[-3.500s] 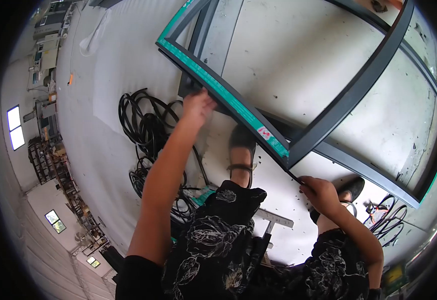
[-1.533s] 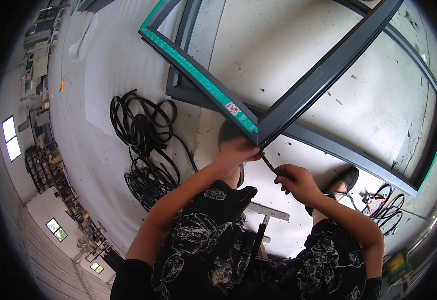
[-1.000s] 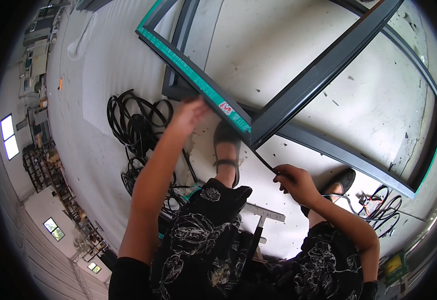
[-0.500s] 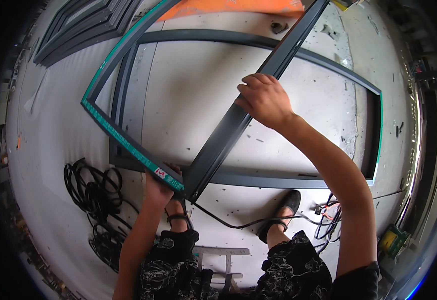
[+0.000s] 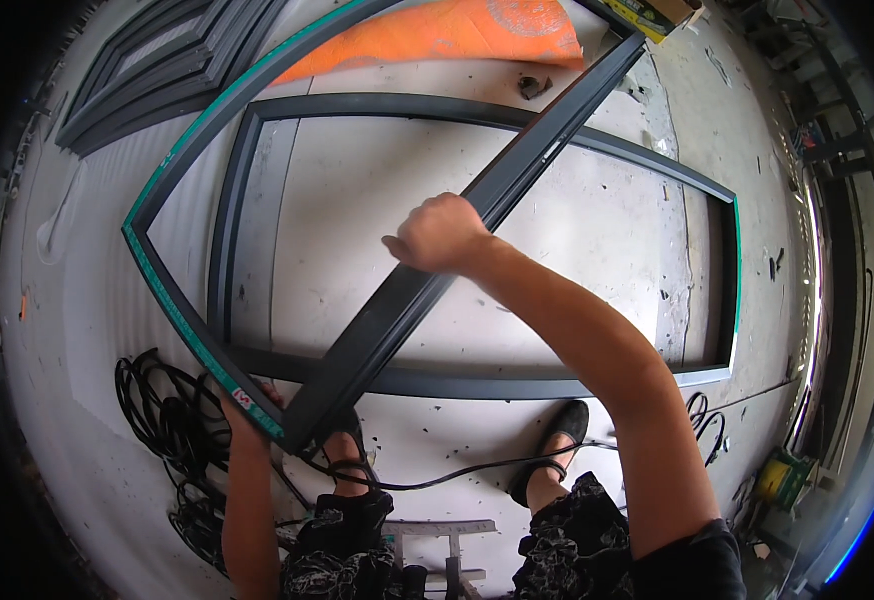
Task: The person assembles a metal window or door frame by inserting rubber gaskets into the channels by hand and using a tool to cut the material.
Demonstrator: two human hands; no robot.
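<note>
A dark grey window frame [image 5: 427, 240] with green film along its outer edge is held tilted above a second grey frame [image 5: 397, 105]. Around its near left corner, my left hand [image 5: 247, 405] is closed, the fingers partly hidden by the profile. My right hand [image 5: 440, 232] is curled into a fist over the wide bar that runs up to the far right, thumb side toward the left. Whether something small is inside the fist cannot be seen. A black rubber strip [image 5: 457, 472] trails from near the held corner past my feet to the right.
Loops of black strip [image 5: 172, 410] lie at the left on the pale floor. Stacked grey frames [image 5: 157, 70] stand at the far left. An orange sheet [image 5: 457, 35] lies at the back, a cardboard box [image 5: 657, 15] beside it. A green-yellow object [image 5: 785, 480] sits at the right.
My right hand has slid down the bar toward the near left, its fingers curling tighter. The held frame's near corner and my left hand have shifted left and nearer.
</note>
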